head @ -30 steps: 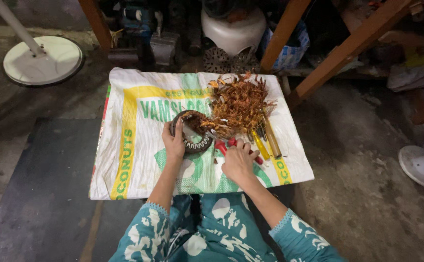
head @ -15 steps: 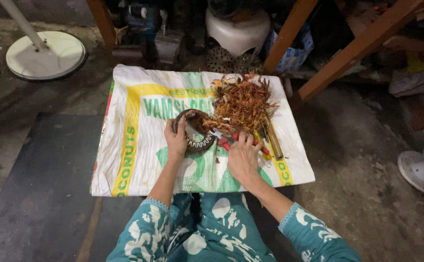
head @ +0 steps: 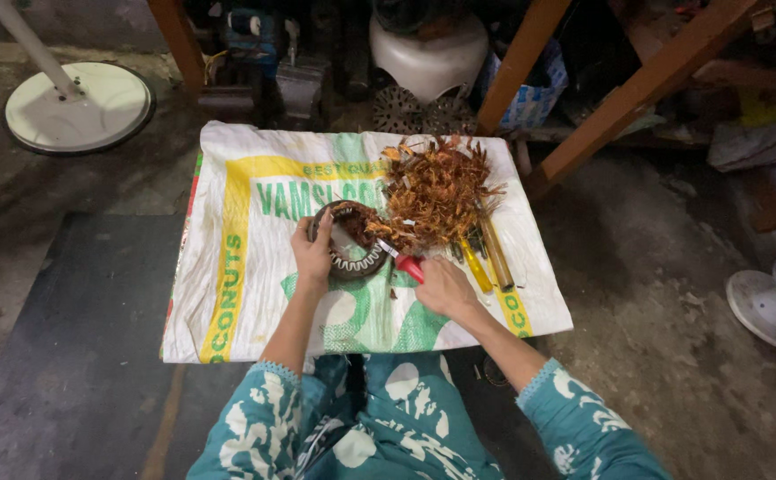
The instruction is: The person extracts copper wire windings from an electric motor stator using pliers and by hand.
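My left hand (head: 314,253) grips the near left rim of a dark ring-shaped motor stator (head: 350,240) that lies on a white woven sack (head: 246,267) printed in green and yellow. My right hand (head: 441,286) holds a red-handled tool (head: 403,262), its tip pointing up-left into the right side of the ring. A heap of cut copper wire (head: 435,191) lies just right of and behind the stator, some strands touching it.
Yellow-handled tools (head: 486,258) lie on the sack right of my right hand. A white round stand base (head: 81,107) sits far left, wooden legs (head: 646,84) rise at the back right, and a white fan part (head: 775,311) lies at the right edge.
My right hand has drawn slightly toward me with the red-handled tool, while my left hand stays on the stator rim. The view has shifted a little.
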